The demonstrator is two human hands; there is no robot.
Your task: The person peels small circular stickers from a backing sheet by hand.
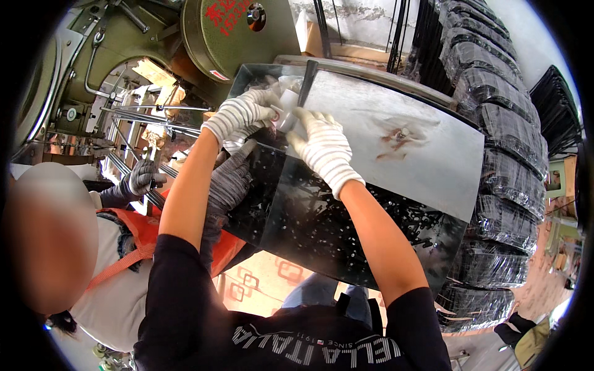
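My left hand (241, 114), in a white striped glove, is closed at the upper left of a dark metal tray, its fingertips pinched near a small red-and-white ring. Beside it, my right hand (323, 147), gloved alike, has thumb and fingertips around a short white cylindrical piece (285, 121). Another white cylinder (288, 99) shows just above. What my left fingers grip is largely hidden. A co-worker's grey-gloved hand (230, 179) reaches to the tray's left part, just under my left wrist. Their other grey-gloved hand (143, 177) is farther left.
The tray (291, 191) holds many small dark and shiny parts. A pale metal sheet (396, 136) covers its right side. Green machinery (232, 37) stands at far left, with metal rods (161, 114) below. Black plastic-wrapped bundles (507, 139) are stacked along the right.
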